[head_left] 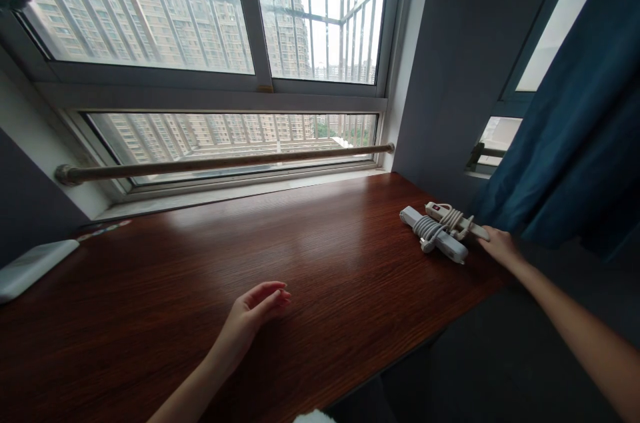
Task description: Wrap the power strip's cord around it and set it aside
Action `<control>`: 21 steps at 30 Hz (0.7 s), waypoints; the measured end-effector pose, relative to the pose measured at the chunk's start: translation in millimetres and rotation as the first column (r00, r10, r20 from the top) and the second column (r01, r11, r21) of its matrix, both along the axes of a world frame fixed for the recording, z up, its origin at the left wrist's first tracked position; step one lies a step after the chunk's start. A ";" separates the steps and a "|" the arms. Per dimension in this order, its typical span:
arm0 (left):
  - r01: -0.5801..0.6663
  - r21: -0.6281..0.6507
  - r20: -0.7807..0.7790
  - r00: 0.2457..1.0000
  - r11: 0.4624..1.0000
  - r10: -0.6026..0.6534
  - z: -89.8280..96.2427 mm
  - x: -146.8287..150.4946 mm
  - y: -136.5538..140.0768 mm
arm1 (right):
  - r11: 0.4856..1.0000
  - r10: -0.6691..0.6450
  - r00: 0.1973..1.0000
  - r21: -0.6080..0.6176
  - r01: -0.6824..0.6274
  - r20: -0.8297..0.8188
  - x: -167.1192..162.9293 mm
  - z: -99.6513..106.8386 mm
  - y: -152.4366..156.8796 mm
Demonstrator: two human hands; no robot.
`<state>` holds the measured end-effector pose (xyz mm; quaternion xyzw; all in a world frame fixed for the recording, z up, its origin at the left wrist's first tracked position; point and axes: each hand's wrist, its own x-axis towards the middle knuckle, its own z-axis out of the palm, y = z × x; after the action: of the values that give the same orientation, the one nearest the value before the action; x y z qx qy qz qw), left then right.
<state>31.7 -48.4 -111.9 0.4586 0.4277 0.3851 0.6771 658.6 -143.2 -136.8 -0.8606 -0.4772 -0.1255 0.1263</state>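
Observation:
Two white power strips lie side by side near the right end of the brown wooden desk (320, 250), each with its cord wound around it. My right hand (499, 244) is closed on the near-right end of the farther power strip (436, 210), which has a small red switch. Just in front of it rests the other power strip (453, 248), its plug by the coiled cord and no hand on it. Over the middle of the desk, my left hand (261, 303) is loosely curved, thumb a little apart from the fingers, with nothing visible in it.
A white flat object (37, 266) sits at the desk's left end. Along the back runs a window with a horizontal rail (225, 162) in front. A blue curtain (560, 143) hangs on the right, close to my right hand. The desk's front edge slants up rightward.

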 end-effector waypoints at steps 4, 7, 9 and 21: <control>0.000 -0.012 -0.003 1.000 1.000 0.000 3.3 0.7 -2.2 | 0.992 -0.088 0.996 -0.088 0.089 0.012 -11.3 -0.2 3.8; -0.001 -0.017 0.004 1.000 1.000 0.001 5.9 1.8 -3.8 | 0.990 -0.115 0.993 -0.083 0.115 0.014 -16.8 0.5 5.5; 0.002 -0.013 0.015 1.000 1.000 -0.002 6.9 2.5 -4.6 | 0.992 -0.101 0.994 -0.074 0.104 0.035 -21.3 0.0 6.2; 0.012 -0.005 0.006 1.000 1.000 -0.012 4.7 2.1 -3.7 | 0.998 -0.046 0.999 -0.042 0.046 0.017 -38.2 0.5 18.3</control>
<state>33.8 -52.1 -107.2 0.4583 0.4237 0.3815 0.6819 620.4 -124.9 -136.3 -0.8728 -0.4608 -0.1252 0.1014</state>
